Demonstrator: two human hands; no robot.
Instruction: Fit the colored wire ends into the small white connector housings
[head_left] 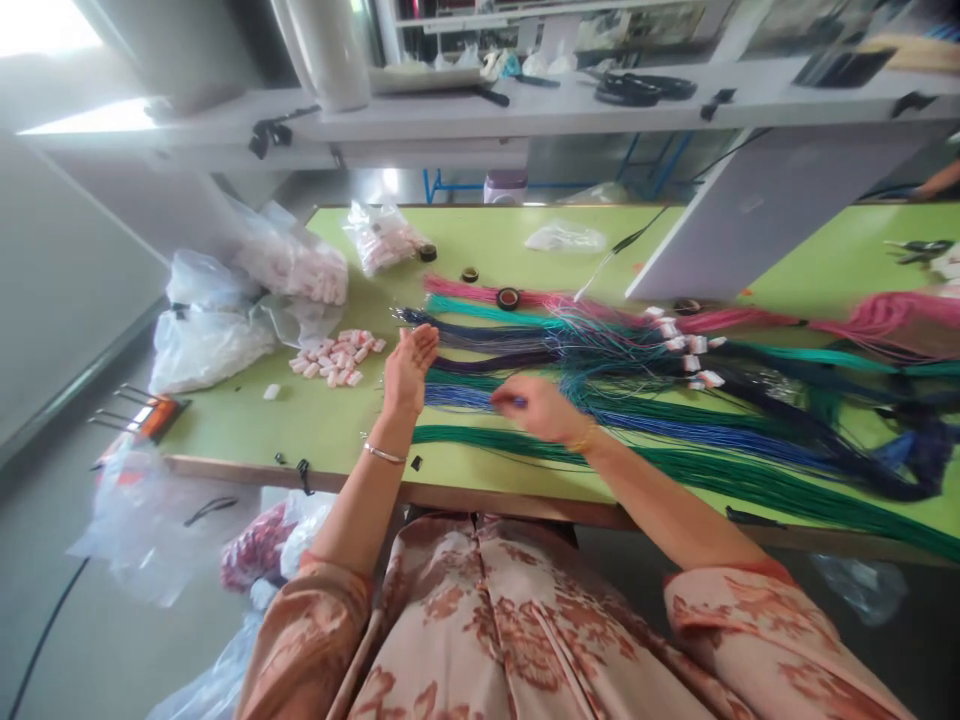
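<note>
My left hand (412, 368) is raised over the ends of the wire bundles, palm turned inward and fingers stretched out. Nothing shows in it. Over the blue wires (461, 397), my right hand (541, 408) has its fingers curled together in a pinch; what they hold, if anything, is hidden. Bundles of green wires (480, 438), dark wires (499, 362), teal wires (487, 310) and pink wires (465, 288) lie lengthwise across the table. To the left of my left hand is a pile of small white-and-pink connectors (337, 358). More white connectors (694, 345) sit on wires at the right.
Plastic bags of parts (292, 260) stand at the table's back left. An orange fixture with metal prongs (154, 415) sits at the left edge. Rolls of black tape (508, 298) lie near the pink wires. A raised shelf (525, 115) spans the back.
</note>
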